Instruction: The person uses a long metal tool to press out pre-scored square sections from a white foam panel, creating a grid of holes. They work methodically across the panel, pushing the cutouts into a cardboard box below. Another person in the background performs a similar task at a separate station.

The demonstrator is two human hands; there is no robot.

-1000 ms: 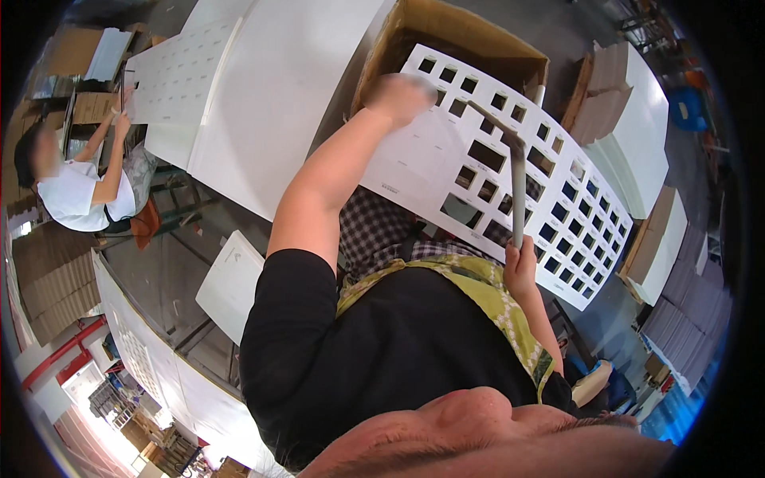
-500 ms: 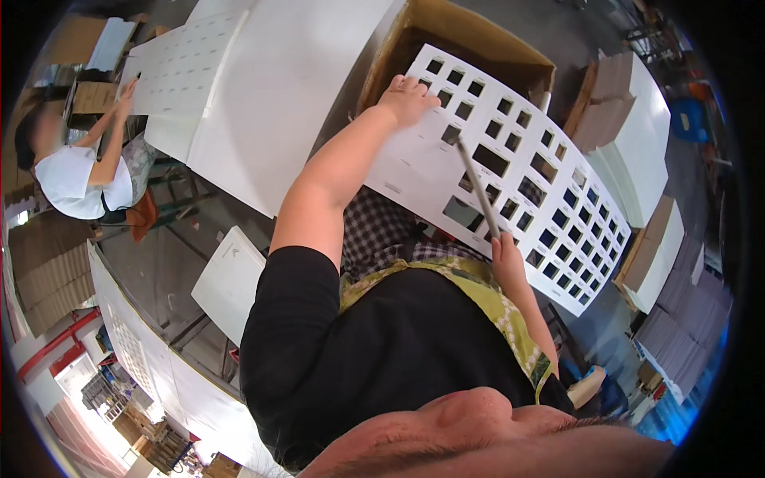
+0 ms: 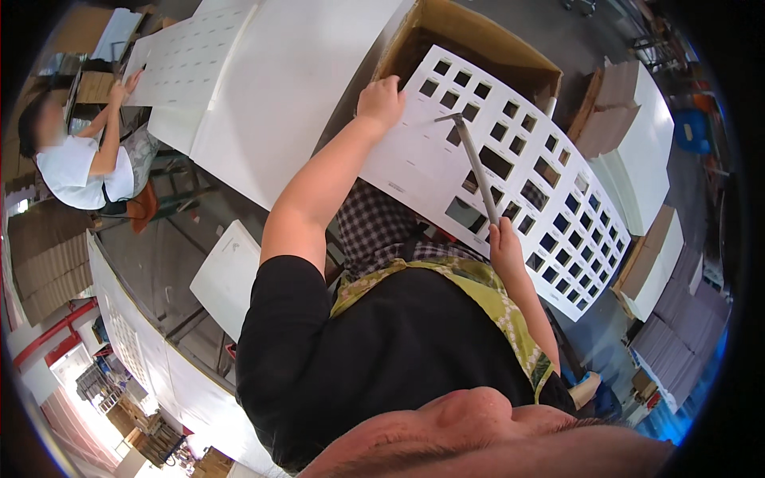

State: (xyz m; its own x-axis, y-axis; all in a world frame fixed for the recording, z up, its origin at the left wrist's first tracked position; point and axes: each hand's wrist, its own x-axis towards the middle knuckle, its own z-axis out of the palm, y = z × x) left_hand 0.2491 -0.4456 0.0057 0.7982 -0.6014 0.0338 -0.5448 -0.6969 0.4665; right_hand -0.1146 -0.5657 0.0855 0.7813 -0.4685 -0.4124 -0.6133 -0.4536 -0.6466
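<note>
A large white sheet [image 3: 430, 151] with rows of square and rectangular cutouts lies slanted before me, its upper part over an open cardboard box [image 3: 550, 72]. My left hand [image 3: 382, 103] is closed at the sheet's upper left edge, fingers curled round it. In my right hand [image 3: 505, 243], near the sheet's lower edge, is a thin grey metal rod with a bent end [image 3: 476, 163]. The rod slants up and left across the sheet. Its short bent tip points left over the uncut area; whether it touches the sheet I cannot tell.
A white tabletop [image 3: 295, 72] extends to the left of the box. Beyond it a co-worker [image 3: 88, 167] handles another white sheet [image 3: 183, 64]. Stacks of white board [image 3: 637, 143] and grey board [image 3: 669, 334] stand on the right. A white stool [image 3: 227, 275] is beside my left arm.
My left hand has moved left, from on top of the sheet to its edge. The rod has turned, so its bent tip now shows. The sheet has barely shifted.
</note>
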